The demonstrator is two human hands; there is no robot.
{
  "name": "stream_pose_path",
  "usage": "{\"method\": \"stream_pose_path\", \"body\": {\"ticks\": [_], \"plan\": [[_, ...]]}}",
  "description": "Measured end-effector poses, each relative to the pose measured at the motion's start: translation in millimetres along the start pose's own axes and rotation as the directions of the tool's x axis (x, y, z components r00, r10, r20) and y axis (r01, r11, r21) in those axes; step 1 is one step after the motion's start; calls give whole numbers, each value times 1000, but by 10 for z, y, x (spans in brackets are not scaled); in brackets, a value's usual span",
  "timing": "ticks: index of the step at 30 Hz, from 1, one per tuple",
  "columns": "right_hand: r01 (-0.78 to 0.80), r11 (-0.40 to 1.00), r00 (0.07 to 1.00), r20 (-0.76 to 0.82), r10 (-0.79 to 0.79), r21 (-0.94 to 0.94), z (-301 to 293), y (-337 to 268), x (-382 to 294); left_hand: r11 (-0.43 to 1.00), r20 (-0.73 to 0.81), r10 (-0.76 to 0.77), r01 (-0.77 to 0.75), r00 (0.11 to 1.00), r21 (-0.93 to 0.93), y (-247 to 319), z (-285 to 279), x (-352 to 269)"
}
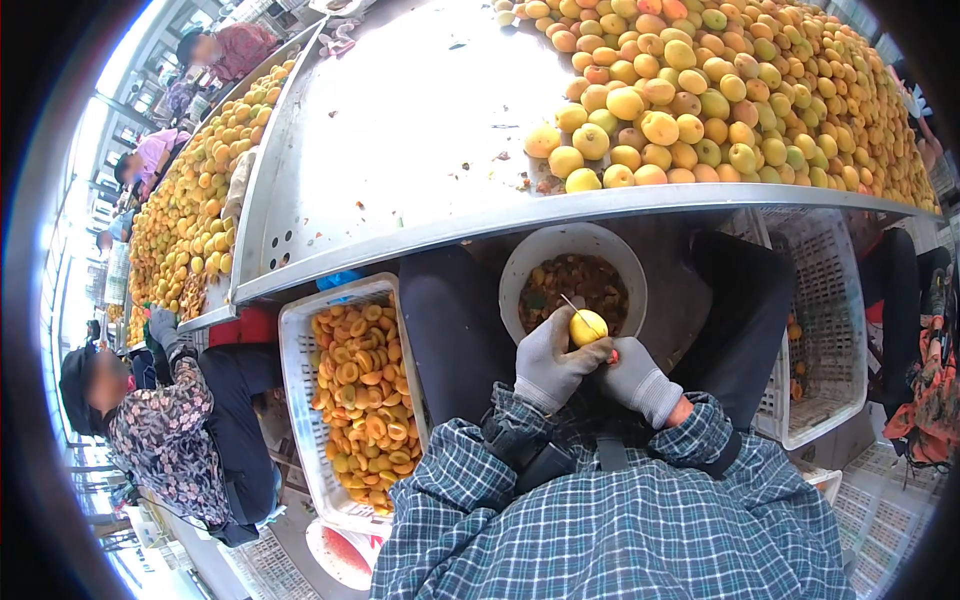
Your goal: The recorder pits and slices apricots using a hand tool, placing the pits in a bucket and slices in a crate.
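Observation:
My left hand (553, 364), in a grey work glove, grips a yellow apricot (588, 328) over my lap. My right hand (637, 379), gloved too, is closed around a small knife, whose red handle (613, 357) shows between the fingers. The thin blade (570, 303) lies at the apricot, its tip sticking out past the fruit. Just beyond both hands, between my knees, stands a white bucket (509, 279) holding dark pits and scraps. A white plastic crate (294, 360) of halved apricots (367, 420) is beside my left leg.
A metal table (420, 234) with a large heap of whole apricots (720, 97) spans the front. Empty-looking white crates (832, 352) stand to the right. A co-worker (161, 442) sits at the left by another apricot-covered table; more people are farther back.

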State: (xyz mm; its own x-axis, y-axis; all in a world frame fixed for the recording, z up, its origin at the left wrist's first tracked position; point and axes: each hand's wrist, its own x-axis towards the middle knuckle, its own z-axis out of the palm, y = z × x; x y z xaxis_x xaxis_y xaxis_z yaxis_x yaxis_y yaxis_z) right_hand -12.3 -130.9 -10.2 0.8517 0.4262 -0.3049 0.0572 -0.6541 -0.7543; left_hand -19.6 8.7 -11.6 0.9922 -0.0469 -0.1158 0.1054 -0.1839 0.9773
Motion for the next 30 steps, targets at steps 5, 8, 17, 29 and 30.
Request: {"method": "stream_pose_path", "body": {"ticks": [5,8,17,29,30], "plan": [[13,996,1000,-28,-11,91,32,138,30,976,3,-122,121,992,-183,51,-20,76],[-45,991,994,-90,56,127,56,226,54,755,212,-423,472,881,-455,59,-34,84],[-9,833,998,60,-29,553,169,258,70,998,-30,-8,11,1000,68,-112,-118,115],[470,778,868,57,-494,-417,610,1158,435,959,84,-238,248,968,-138,320,-131,-14],[455,788,875,41,-483,-415,657,1292,491,969,91,-213,222,973,-107,265,-86,16]]}}
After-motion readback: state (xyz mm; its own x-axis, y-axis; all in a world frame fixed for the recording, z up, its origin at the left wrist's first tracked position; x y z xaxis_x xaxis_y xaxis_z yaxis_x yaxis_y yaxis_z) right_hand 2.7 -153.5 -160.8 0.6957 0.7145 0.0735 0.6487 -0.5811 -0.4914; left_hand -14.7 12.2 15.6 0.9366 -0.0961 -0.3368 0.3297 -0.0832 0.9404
